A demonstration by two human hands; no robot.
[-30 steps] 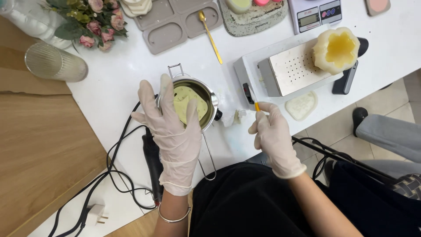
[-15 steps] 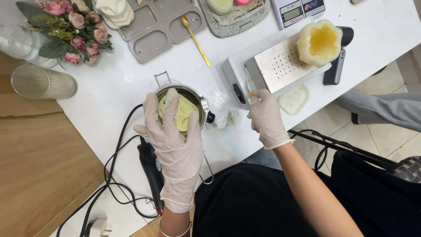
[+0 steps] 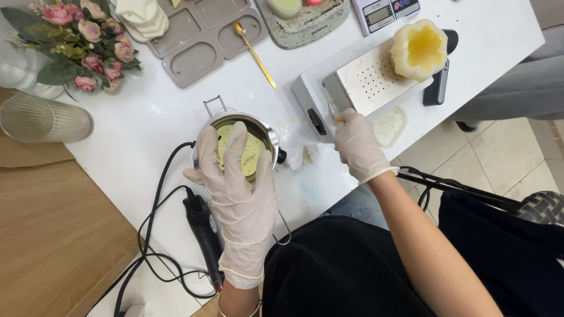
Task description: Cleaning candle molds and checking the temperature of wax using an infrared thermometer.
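While the gloved left hand [image 3: 235, 176] lies spread, grip released, over the small steel melting pot [image 3: 244, 147] of pale green wax near-centre on the white tabletop [image 3: 147, 117], the right hand [image 3: 356, 145] pinches a thin orange-handled tool [image 3: 335, 115] against the perforated metal heating plate [image 3: 367, 79]. Advice: steady the pot, scrape lightly.

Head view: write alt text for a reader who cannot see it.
A person's gloved left hand lies spread over a small steel melting pot of pale yellow-green wax pieces on a white table. The gloved right hand holds a thin orange-tipped tool against a white tray with a perforated metal plate, where a hollow cream flower-shaped candle sits.
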